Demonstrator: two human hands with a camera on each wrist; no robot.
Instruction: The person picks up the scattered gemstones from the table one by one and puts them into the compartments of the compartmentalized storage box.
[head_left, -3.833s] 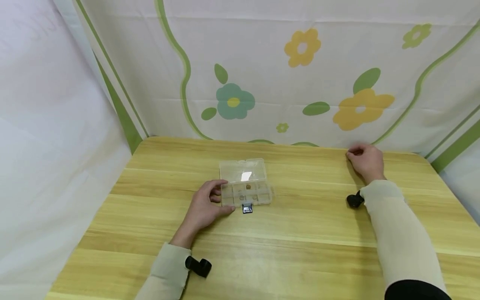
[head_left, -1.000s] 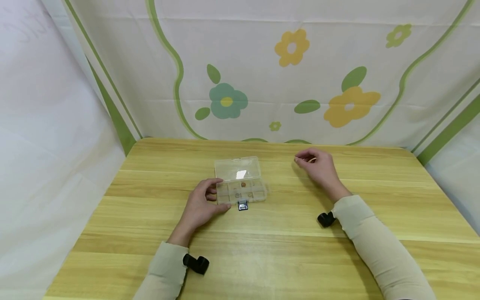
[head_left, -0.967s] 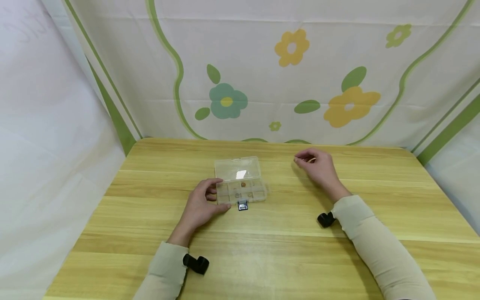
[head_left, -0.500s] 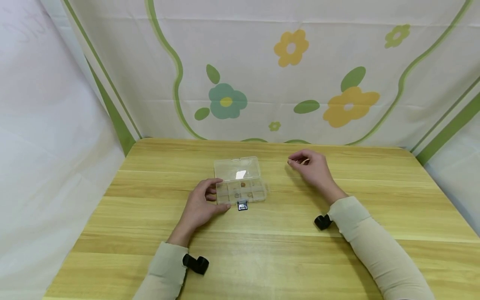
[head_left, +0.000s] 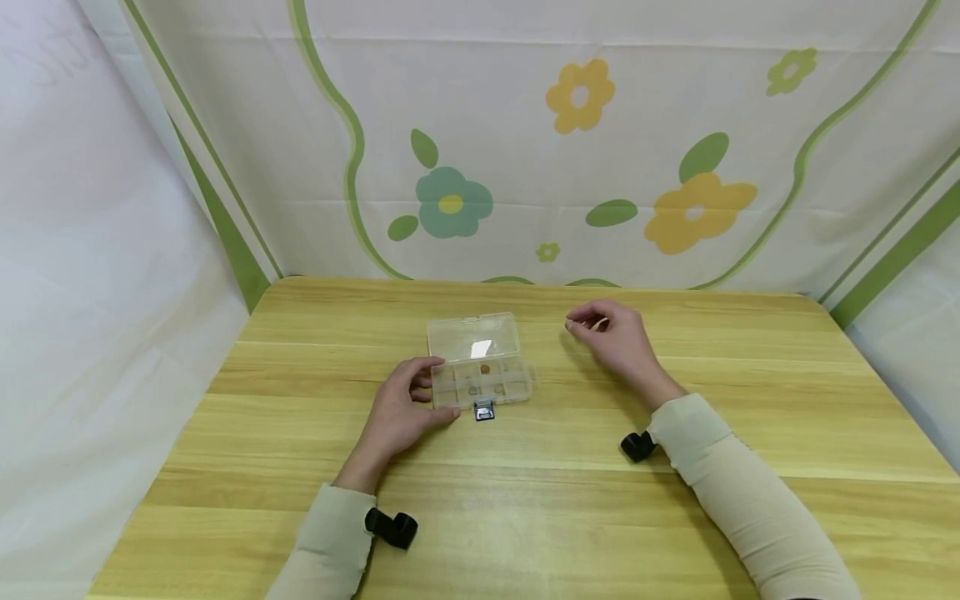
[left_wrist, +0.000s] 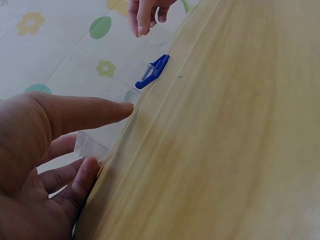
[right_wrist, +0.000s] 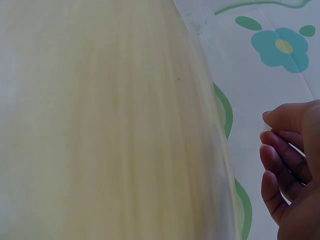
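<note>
A clear plastic compartment box (head_left: pixel 447 385) lies on the table with its lid (head_left: pixel 457 335) raised and tipped back. Several small round pieces sit in its compartments, among them a brown one (head_left: pixel 485 368). The blue latch (left_wrist: pixel 152 72) hangs out from the front edge. My left hand (head_left: pixel 401 408) grips the box's left end, thumb at the front and fingers at the back. To the right of the box, above the table, my right hand (head_left: pixel 615 337) has thumb and forefinger pinched together. A tiny pale thing (right_wrist: pixel 265 129) shows between those fingertips, too small to name.
The wooden table (head_left: pixel 525 517) reaches back to a white cloth (head_left: pixel 517 108) with printed flowers. Another white cloth (head_left: pixel 112 292) hangs along the left side. A black wrist camera (head_left: pixel 393 528) juts from the left cuff, and another (head_left: pixel 637 447) from the right.
From the table's far right edge, my right hand has come left toward the box, slowly over the last second. The left hand keeps its grip and the box lies as before.
</note>
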